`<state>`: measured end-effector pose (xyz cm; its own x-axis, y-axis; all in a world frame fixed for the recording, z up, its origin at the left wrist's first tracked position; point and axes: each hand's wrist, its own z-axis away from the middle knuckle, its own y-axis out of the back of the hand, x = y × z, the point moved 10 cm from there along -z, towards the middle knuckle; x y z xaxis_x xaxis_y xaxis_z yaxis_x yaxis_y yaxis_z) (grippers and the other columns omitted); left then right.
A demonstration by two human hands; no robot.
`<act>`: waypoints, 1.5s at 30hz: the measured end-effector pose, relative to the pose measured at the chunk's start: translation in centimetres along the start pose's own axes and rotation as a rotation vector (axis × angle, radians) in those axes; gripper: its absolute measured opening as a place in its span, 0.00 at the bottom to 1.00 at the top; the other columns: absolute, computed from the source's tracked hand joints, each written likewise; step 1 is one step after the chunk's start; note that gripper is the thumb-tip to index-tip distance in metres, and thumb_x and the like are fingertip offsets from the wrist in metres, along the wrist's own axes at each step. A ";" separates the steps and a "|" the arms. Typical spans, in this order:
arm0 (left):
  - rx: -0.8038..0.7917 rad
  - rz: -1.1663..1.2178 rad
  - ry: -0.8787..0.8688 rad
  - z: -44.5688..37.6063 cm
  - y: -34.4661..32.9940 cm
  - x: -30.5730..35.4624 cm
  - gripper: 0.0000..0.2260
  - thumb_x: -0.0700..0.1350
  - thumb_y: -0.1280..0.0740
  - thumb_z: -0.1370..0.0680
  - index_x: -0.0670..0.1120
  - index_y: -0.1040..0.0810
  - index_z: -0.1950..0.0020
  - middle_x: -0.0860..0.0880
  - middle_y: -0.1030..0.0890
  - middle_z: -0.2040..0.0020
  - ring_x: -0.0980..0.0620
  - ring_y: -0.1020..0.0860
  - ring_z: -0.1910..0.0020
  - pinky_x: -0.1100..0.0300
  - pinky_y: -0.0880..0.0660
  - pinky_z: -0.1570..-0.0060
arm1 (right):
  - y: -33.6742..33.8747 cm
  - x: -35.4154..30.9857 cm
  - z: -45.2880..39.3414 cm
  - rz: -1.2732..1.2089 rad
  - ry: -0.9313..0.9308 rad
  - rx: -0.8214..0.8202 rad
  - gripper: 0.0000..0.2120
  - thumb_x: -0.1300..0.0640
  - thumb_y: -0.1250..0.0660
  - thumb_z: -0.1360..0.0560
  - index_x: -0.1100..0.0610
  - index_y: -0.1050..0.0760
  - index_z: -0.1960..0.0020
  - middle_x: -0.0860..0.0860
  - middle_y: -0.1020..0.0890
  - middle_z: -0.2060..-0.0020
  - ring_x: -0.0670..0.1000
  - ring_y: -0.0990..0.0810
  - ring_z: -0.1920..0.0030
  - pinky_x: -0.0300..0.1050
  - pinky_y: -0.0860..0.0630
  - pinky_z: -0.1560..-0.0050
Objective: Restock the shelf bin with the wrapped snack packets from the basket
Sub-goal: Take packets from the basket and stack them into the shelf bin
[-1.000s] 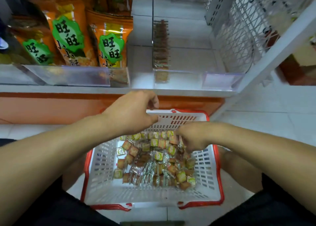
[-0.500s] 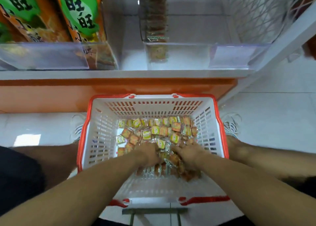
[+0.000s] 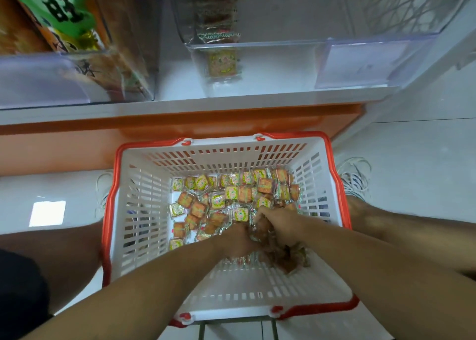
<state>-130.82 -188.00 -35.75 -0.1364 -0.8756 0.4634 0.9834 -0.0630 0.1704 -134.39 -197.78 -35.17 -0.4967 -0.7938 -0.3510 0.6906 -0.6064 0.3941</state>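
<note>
The shelf runs across the view above the basket, with its white lip just beyond the basket's far rim. The basket, white with red trim, stands on the floor between the person's feet. On the shelf directly above the basket sits the clear shelf bin; it holds a thin row of packets at its left side and is otherwise mostly bare. To the upper left of the basket stand large orange snack bags behind a clear front panel.

The wrapped snack packets lie loose on the basket floor, bunched toward its far and right side. Both hands are down among them near the basket's right wall: the left hand and the right hand are pressed together with fingers curled into the pile, apparently scooping up a clump, though blur hides how many packets each one really grips.

The risk lies in the lift. The packets are small and slick, and a two-handed scoop carried up over the basket's rim could shed some onto the floor or against the shelf lip. The bin's clear front wall is another catch: hands that come in low would knock packets off outside it. Squeezing harder to prevent spills may crush the biscuits.
</note>
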 end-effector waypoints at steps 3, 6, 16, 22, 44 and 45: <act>0.014 -0.057 0.005 -0.4 -0.8 0.7 0.15 0.54 0.31 0.20 0.47 0.22 0.39 0.46 0.18 0.45 0.49 0.20 0.53 0.56 0.22 0.51 | 0.5 0.2 0.1 -0.093 0.011 0.061 0.25 0.63 0.29 0.29 0.49 0.33 0.36 0.49 0.24 0.48 0.52 0.24 0.46 0.50 0.25 0.42; 0.188 0.020 0.025 0.0 -0.5 0.4 0.17 0.53 0.34 0.19 0.44 0.23 0.36 0.43 0.17 0.42 0.43 0.19 0.43 0.51 0.23 0.42 | 1.0 0.5 0.2 -0.142 -0.007 0.097 0.23 0.63 0.29 0.29 0.48 0.30 0.38 0.51 0.23 0.47 0.53 0.24 0.48 0.48 0.23 0.46; 0.182 0.169 -0.013 1.0 3.3 0.3 0.12 0.33 0.30 0.24 0.51 0.21 0.57 0.48 0.16 0.57 0.53 0.20 0.61 0.61 0.20 0.61 | 3.5 -0.3 1.3 -0.136 -0.010 0.122 0.21 0.67 0.27 0.33 0.52 0.25 0.44 0.51 0.21 0.48 0.54 0.21 0.47 0.41 0.27 0.59; 0.027 0.265 -0.040 4.8 8.1 2.3 0.08 0.34 0.30 0.22 0.46 0.21 0.48 0.42 0.15 0.51 0.46 0.17 0.54 0.51 0.18 0.48 | 10.5 -6.0 6.3 0.039 0.081 0.167 0.24 0.61 0.21 0.33 0.48 0.33 0.48 0.47 0.26 0.54 0.51 0.26 0.52 0.39 0.35 0.66; -0.229 1.351 -0.690 32.3 19.8 20.5 0.06 0.30 0.34 0.27 0.32 0.18 0.53 0.37 0.19 0.56 0.47 0.17 0.63 0.55 0.16 0.62 | 28.8 -23.4 37.3 -0.106 1.141 1.187 0.16 0.64 0.20 0.31 0.57 0.20 0.46 0.50 0.17 0.50 0.53 0.17 0.46 0.51 0.21 0.47; -0.234 1.389 -0.704 32.4 20.1 20.7 0.10 0.28 0.31 0.30 0.34 0.23 0.49 0.40 0.24 0.54 0.51 0.24 0.61 0.56 0.19 0.56 | 28.3 -23.8 37.4 -0.038 1.175 1.203 0.14 0.65 0.21 0.30 0.60 0.20 0.47 0.52 0.17 0.49 0.54 0.17 0.43 0.50 0.22 0.44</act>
<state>-117.72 -191.85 5.43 0.8924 0.0754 0.4449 0.3703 0.4409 -0.8176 -122.68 -197.84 16.09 0.5147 -0.6528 -0.5558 -0.3534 -0.7522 0.5562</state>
